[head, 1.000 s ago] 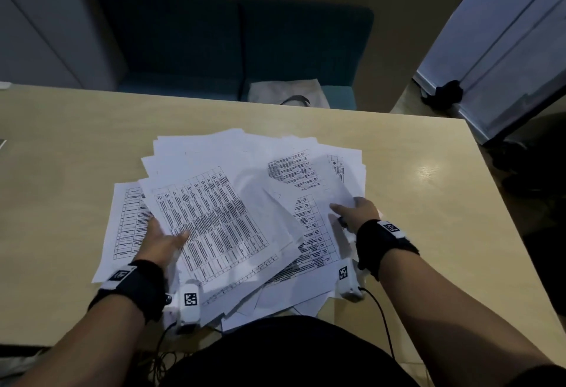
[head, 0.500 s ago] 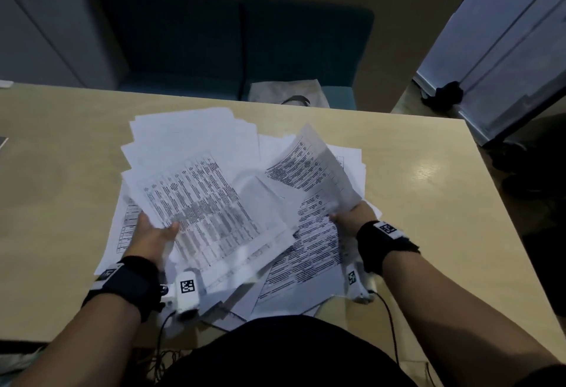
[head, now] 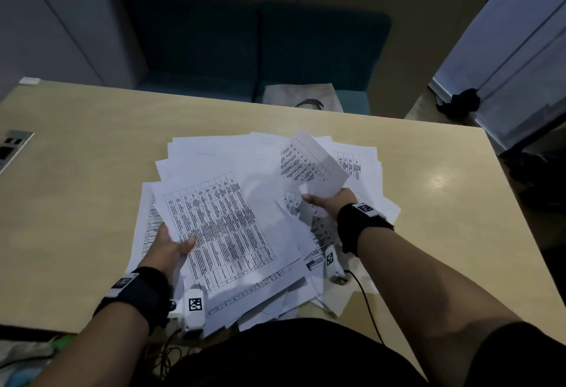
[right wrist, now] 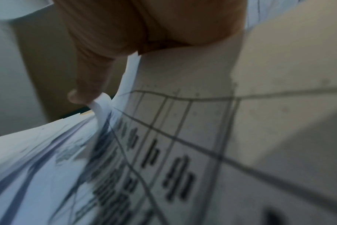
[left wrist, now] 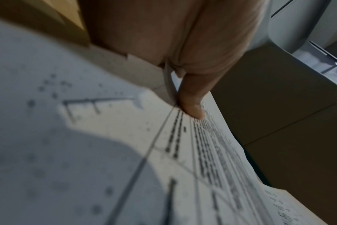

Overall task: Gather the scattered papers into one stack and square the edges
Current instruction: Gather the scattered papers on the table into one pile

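Observation:
A loose pile of white printed papers lies fanned across the middle of the wooden table, some sheets hanging over its near edge. My left hand grips the left side of the pile, thumb on top of a large table-printed sheet and fingers hidden beneath; the left wrist view shows the thumb pressing the paper. My right hand grips the right side, thumb over the sheets, and one printed sheet stands curled up above it. In the right wrist view the thumb pinches several sheets.
A teal sofa with a pale bag on its seat stands behind the table's far edge. A metal socket panel sits in the table at the far left. Bare tabletop lies left and right of the pile.
Both hands went from resting on the pile to gripping its sides and lifting them. A sheet on the right curled upward. The lifted left bundle has come back down and nearer.

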Demonstrator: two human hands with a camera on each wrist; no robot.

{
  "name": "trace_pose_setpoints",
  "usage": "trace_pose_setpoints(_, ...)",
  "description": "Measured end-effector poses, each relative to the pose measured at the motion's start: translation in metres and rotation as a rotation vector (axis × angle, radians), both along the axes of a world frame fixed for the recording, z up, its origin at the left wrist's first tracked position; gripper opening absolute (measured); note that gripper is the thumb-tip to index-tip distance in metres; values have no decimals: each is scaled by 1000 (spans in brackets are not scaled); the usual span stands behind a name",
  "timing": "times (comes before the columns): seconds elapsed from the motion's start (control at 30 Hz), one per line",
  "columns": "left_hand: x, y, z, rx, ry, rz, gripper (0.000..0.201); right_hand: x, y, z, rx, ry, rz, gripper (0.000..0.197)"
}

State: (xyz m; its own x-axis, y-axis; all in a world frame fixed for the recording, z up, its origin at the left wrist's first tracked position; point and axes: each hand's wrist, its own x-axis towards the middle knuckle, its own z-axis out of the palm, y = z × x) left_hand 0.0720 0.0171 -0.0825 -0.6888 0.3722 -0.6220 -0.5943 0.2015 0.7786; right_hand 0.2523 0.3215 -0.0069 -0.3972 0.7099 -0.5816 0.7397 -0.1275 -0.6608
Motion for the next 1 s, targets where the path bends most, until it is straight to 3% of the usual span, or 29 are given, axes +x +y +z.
trace_pose_setpoints(0.07, 2, 0, -1, 25, -9, 8, 91, -2, -2, 4, -13, 11, -20, 70)
trace_pose_setpoints(0.2, 6, 5, -5, 50, -11, -6, 92, 4, 1, 0, 93, -73, -12, 35)
trace_pose_setpoints(0.33, 15, 18, 0, 67, 108, -44, 77, 15, 19, 14, 201, -124, -30, 24)
trace_pose_setpoints(0.4, 15, 23, 4, 44, 185, -96, 72, 27, 43, 39, 308, -131, -42, 29)
trace_pose_setpoints(0.5, 11, 27, 10, -8, 176, -152, 79, 44, 87, 89, 543, -127, -45, 44)
trace_pose_setpoints(0.7, 23, 42, 13, -96, 70, -210, 82, 49, 129, 212, 822, 46, -83, 42)
trace_pose_setpoints(0.77, 28, 47, 16, -177, 141, -297, 80, 45, 125, 238, 839, 145, -37, 32)
trace_pose_setpoints(0.9, 31, 56, 26, -263, 299, -434, 61, 30, 98, 242, 761, 255, 114, 22)
trace_pose_setpoints(1.0, 31, 61, 29, -302, 345, -510, 56, 19, 87, 220, 700, 399, 62, 32)
